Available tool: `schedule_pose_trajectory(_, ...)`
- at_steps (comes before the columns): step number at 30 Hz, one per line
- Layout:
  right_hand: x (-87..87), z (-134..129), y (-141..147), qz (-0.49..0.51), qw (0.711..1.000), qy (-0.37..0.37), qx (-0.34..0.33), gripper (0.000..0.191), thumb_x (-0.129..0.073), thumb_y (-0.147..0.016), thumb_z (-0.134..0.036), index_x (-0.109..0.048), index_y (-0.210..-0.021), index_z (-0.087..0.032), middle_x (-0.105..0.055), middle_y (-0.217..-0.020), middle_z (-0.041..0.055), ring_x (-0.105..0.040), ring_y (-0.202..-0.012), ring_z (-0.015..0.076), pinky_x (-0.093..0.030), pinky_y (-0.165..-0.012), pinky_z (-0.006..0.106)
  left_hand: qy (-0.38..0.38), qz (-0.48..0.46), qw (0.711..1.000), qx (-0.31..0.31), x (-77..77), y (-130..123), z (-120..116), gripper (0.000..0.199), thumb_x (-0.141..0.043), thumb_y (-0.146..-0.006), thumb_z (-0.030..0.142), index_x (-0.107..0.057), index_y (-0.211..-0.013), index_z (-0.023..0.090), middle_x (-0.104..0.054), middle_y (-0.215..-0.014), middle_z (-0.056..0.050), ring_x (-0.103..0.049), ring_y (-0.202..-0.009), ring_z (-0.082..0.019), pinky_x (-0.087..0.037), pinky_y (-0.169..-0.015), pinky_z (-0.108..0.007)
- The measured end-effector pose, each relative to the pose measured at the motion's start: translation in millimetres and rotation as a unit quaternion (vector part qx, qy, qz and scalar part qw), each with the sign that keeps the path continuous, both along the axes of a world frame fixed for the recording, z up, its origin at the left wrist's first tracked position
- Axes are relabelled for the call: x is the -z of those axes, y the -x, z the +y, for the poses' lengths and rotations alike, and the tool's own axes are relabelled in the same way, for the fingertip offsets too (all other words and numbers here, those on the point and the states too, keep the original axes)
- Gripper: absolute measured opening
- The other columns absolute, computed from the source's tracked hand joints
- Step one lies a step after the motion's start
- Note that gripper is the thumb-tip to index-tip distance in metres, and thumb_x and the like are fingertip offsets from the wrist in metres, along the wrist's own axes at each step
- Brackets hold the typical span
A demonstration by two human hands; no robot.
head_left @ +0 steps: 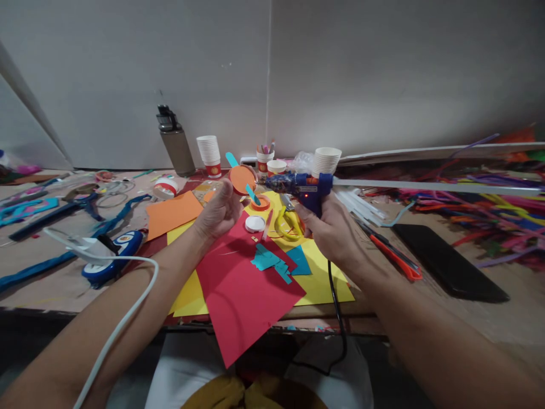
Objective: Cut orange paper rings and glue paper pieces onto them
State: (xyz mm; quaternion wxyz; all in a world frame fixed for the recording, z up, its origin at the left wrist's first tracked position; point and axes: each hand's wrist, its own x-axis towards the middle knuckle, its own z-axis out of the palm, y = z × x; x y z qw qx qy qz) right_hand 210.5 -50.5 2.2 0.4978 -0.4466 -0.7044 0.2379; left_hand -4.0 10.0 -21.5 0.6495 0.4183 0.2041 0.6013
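Note:
My left hand point(221, 210) grips an orange round paper piece point(240, 180) by its edge, with a blue strip point(231, 159) sticking out above and another blue strip point(252, 195) below. My right hand point(330, 224) is wrapped round a blue hot glue gun point(313, 193), whose red light is lit. A long glue stick point(417, 186) juts from its back, and the nozzle is close to the orange piece; whether they touch I cannot tell. Below lie yellow-handled scissors point(287, 224), an orange ring point(260, 203), a white round piece point(255, 224) and blue paper scraps point(272, 262).
Red paper point(247, 318) overhangs the table's front edge. White stacked cups point(208, 149), more cups point(327, 161) and a bottle point(176, 145) stand at the back. At right lie a phone point(451, 261), a red cutter point(395, 257) and pipe cleaners point(481, 210). A power strip point(113, 258) sits left.

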Motion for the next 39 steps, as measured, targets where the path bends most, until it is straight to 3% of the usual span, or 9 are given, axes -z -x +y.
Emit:
schedule_pose_trajectory(5, -4.9, -3, 0, -0.059, 0.997, -0.041, 0.023, 0.014, -0.057, -0.088, -0.034, -0.061, -0.094, -0.021, -0.067, -0.083, 0.0061, -0.061, -0.086, 0.0253, -0.050, -0.069, 0.037, -0.050, -0.006, 0.999, -0.009, 1.5, 1, 1, 0.054, -0.075, -0.071, 0.052, -0.065, -0.117, 0.025, -0.069, -0.120, -0.006, -0.056, -0.123, -0.023, -0.042, -0.097, -0.032)
schedule_pose_trajectory(11, -6.3, -3, -1, -0.118, 0.989, -0.078, 0.047, 0.031, -0.054, -0.089, -0.029, -0.058, -0.117, -0.017, -0.069, -0.104, 0.0111, -0.063, -0.091, 0.0282, -0.049, -0.080, 0.043, -0.079, 0.040, 0.996, -0.024, 1.3, 0, -1, 0.054, -0.080, -0.063, 0.053, -0.069, -0.106, 0.023, -0.070, -0.116, -0.007, -0.057, -0.121, -0.026, -0.042, -0.095, -0.032)
schedule_pose_trajectory(17, -3.1, 0, -4, -0.173, 0.976, -0.074, 0.105, 0.036, -0.054, -0.088, -0.034, -0.058, -0.118, -0.016, -0.069, -0.096, 0.0136, -0.064, -0.083, 0.0295, -0.049, -0.075, 0.044, -0.078, 0.033, 0.996, -0.024, 4.3, -2, 2, 0.043, -0.081, -0.062, 0.053, -0.070, -0.088, 0.020, -0.072, -0.102, -0.006, -0.057, -0.120, -0.027, -0.043, -0.098, -0.033)
schedule_pose_trajectory(22, -0.1, 5, -8, -0.178, 0.971, -0.089, 0.131, 0.035, -0.056, -0.086, -0.036, -0.059, -0.115, -0.017, -0.070, -0.092, 0.0129, -0.064, -0.080, 0.0289, -0.049, -0.069, 0.042, -0.063, 0.026, 0.998, -0.004, 3.6, -5, 1, 0.043, -0.077, -0.067, 0.053, -0.070, -0.094, 0.021, -0.073, -0.107, -0.006, -0.057, -0.122, -0.027, -0.043, -0.101, -0.035)
schedule_pose_trajectory(27, -1.6, 3, -8, -0.207, 0.966, -0.083, 0.135, 0.037, -0.054, -0.087, -0.039, -0.059, -0.116, -0.016, -0.070, -0.095, 0.0145, -0.064, -0.081, 0.0297, -0.048, -0.069, 0.041, -0.046, 0.011, 0.999, -0.002, 2.9, -4, 2, 0.039, -0.069, -0.076, 0.054, -0.070, -0.096, 0.021, -0.073, -0.106, -0.005, -0.060, -0.119, -0.025, -0.043, -0.102, -0.035)
schedule_pose_trajectory(33, -6.1, -4, -4, -0.259, 0.959, -0.073, 0.094, 0.036, -0.051, -0.089, -0.038, -0.062, -0.114, -0.015, -0.069, -0.101, 0.0180, -0.063, -0.089, 0.0339, -0.048, -0.074, 0.044, -0.027, 0.002, 0.999, -0.046, 3.4, -2, 7, 0.036, -0.067, -0.079, 0.053, -0.069, -0.097, 0.022, -0.074, -0.103, -0.004, -0.059, -0.121, -0.021, -0.043, -0.101, -0.031)
schedule_pose_trajectory(39, -5.5, -5, -4, -0.184, 0.975, -0.082, 0.088, 0.035, -0.056, -0.087, -0.036, -0.060, -0.117, -0.018, -0.071, -0.097, 0.0128, -0.064, -0.087, 0.0298, -0.050, -0.075, 0.041, 0.004, -0.008, 0.999, -0.040, 3.6, 0, 8, 0.039, -0.063, -0.082, 0.054, -0.069, -0.106, 0.023, -0.074, -0.106, -0.004, -0.064, -0.112, -0.020, -0.049, -0.089, -0.028)
